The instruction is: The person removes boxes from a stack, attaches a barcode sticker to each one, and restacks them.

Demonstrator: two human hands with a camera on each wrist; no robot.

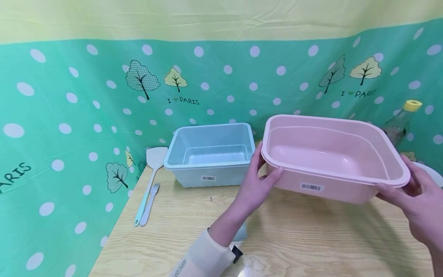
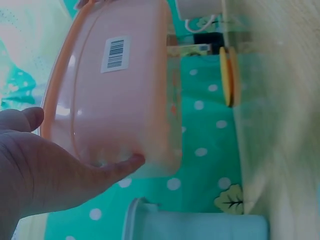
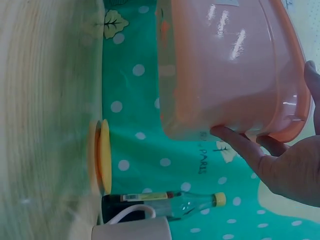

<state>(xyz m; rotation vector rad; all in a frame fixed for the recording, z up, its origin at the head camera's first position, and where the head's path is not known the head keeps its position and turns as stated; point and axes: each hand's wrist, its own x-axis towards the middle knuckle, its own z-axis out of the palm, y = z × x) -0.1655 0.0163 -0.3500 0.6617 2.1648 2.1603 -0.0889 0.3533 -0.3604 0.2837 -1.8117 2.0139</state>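
A pink plastic basin (image 1: pixel 325 150) with a barcode label on its near wall hangs above the table, its right end a little lower. My left hand (image 1: pixel 254 186) grips its left end, thumb over the rim. At the opposite end my right hand (image 1: pixel 418 200) holds the rim with the thumb in front. Both wrist views show the basin's underside off the tabletop, with the left hand (image 2: pixel 55 172) and right hand (image 3: pixel 287 162) at its ends. To the left of the pink basin, a light blue basin (image 1: pixel 211 175) stands on the table.
A turner (image 1: pixel 152 173) and a fork (image 1: pixel 150 204) lie at the table's left. Behind the pink basin's right end stands a yellow-capped bottle (image 1: pixel 401 123). The right wrist view also shows a yellow-edged dish (image 3: pixel 105 157) and a mug (image 3: pixel 132 231). A green dotted curtain (image 1: pixel 228 80) backs the table.
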